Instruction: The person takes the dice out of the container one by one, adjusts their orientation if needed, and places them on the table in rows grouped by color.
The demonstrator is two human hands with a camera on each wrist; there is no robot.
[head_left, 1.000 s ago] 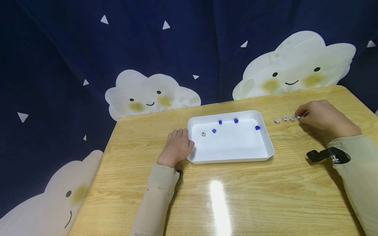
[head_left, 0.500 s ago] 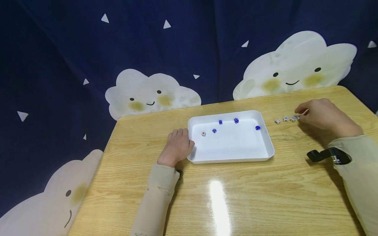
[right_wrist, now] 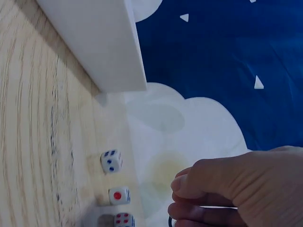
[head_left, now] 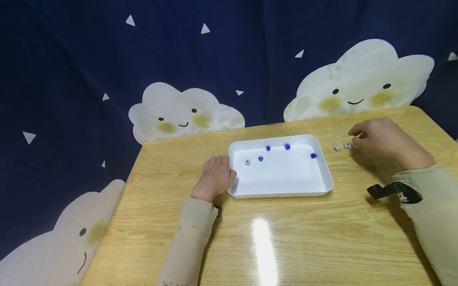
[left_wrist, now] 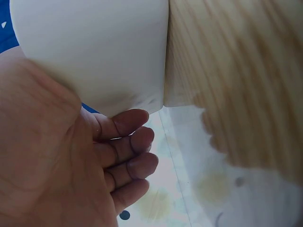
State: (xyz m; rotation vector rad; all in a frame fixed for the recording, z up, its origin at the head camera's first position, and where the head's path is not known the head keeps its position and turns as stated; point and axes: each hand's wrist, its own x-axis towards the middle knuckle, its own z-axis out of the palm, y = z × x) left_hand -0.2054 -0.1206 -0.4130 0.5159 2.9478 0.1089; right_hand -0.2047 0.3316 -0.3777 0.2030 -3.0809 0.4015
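My left hand (head_left: 214,176) holds the left end of the white tray (head_left: 282,182), its thumb over the rim and its fingers along the outer wall. In the left wrist view the fingers (left_wrist: 135,165) bend loosely beside the tray's wall (left_wrist: 104,52). Near the right end of the table, my right hand (head_left: 384,139) hovers over a row of white dice (head_left: 337,147), with a gap between thumb and forefinger. Nothing shows between its fingers (right_wrist: 189,187) in the right wrist view. There, dice with blue pips (right_wrist: 111,161) and red pips (right_wrist: 119,195) stand below it.
Inside the tray lie several blue dice (head_left: 287,147) and one white die with a red pip (head_left: 247,162). The wooden table (head_left: 171,182) backs onto a dark blue curtain (head_left: 232,51) with clouds. A black strap (head_left: 398,192) is on the right wrist.
My right hand has shifted left along the dice row, and its fingers have come away from the last die, which it now hides. The left hand stays at the tray.
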